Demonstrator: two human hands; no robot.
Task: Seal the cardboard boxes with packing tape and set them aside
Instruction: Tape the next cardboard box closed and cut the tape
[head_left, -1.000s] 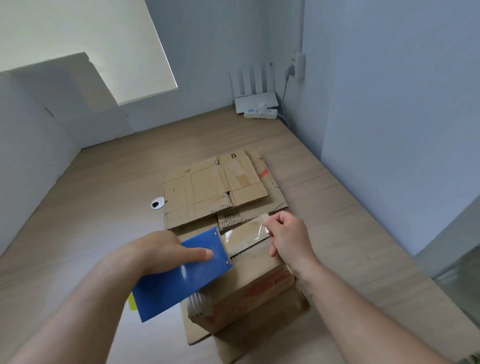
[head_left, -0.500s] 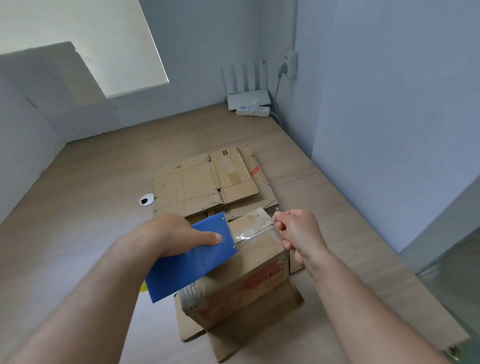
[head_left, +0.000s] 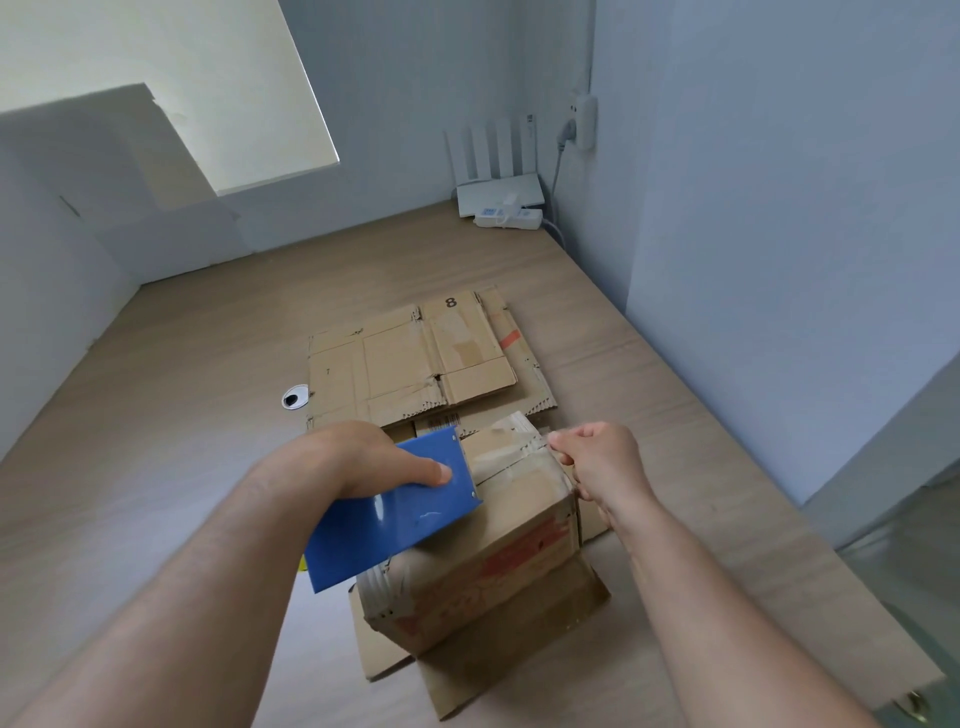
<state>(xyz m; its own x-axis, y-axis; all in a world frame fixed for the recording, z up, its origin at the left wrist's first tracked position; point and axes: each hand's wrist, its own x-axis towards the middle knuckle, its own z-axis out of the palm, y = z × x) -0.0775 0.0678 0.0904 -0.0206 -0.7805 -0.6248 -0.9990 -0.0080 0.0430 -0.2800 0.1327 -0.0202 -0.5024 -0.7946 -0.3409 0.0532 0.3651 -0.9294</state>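
Note:
A closed cardboard box (head_left: 483, 566) with red print on its side stands on flat cardboard in front of me. My left hand (head_left: 363, 457) grips a blue tape dispenser (head_left: 395, 512) held over the box's near-left top. A strip of clear tape (head_left: 511, 454) runs from the dispenser across the top of the box. My right hand (head_left: 602, 462) pinches the tape's end at the box's far right edge.
Flattened cardboard boxes (head_left: 415, 364) lie on the wooden table (head_left: 182, 415) just beyond the box, more flat cardboard (head_left: 519, 654) under it. A round cable hole (head_left: 295, 398) sits to their left. A white router (head_left: 498, 192) and power strip (head_left: 509, 218) stand in the far corner.
My right hand has drawn the tape end rightward and down to the box's far right edge. The tape now lies closer to the box top. The dispenser stayed over the near-left.

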